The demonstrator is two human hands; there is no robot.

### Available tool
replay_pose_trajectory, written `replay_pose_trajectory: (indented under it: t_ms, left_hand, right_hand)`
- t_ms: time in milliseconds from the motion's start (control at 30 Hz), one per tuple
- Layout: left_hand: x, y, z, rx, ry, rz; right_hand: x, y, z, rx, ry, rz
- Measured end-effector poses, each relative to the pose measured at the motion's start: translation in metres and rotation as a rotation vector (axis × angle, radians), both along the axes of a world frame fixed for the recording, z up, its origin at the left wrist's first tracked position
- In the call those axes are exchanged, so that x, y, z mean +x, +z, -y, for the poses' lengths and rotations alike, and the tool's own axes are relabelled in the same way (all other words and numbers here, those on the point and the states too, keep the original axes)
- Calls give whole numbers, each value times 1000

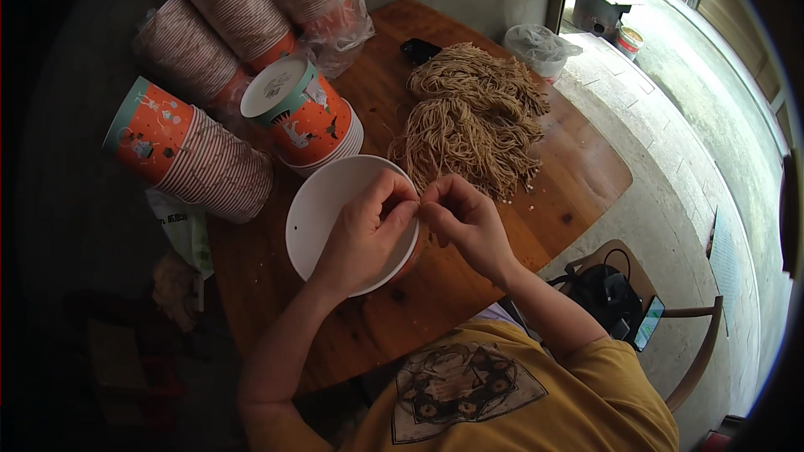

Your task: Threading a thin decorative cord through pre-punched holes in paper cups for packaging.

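A white-lined paper bucket (pixel 322 197) stands on the wooden table in front of me, with a small dark speck on its inner wall. My left hand (pixel 368 226) is over the bucket, thumb and fingers pinched together. At the bucket's right rim my right hand (pixel 471 222) is pinched too, its fingertips meeting those of the left. Whatever is between the fingertips is too small to make out. Just beyond my right hand lies a large heap of thin tan strands (pixel 473 121), tangled like string, with tiny pale bits by its near edge.
Upside-down orange buckets (pixel 310 121) are stacked behind the open one. Another stack (pixel 188 151) leans at left, and plastic-wrapped stacks (pixel 243 4) stand at the back. A black object (pixel 420 51) and a bagged container (pixel 540 50) flank the heap. A chair (pixel 703 351) holds a black bag (pixel 599 297) and a phone (pixel 649 324).
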State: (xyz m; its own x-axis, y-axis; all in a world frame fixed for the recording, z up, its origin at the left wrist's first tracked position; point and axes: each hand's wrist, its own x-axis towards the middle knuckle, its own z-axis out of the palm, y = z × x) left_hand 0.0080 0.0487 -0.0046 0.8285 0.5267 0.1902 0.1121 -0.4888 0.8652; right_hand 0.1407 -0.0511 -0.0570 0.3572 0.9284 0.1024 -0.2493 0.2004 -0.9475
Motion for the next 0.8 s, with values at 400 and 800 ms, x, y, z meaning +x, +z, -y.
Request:
replay_pose_trajectory:
  t_ms: [400,800]
  left_hand:
    - [1,6,3,511,24,-48]
    - [-4,1,1,174,8,-23]
  right_hand:
    - [6,-5,-2,13,-5,147]
    - [3,-4,2,72,81,-156]
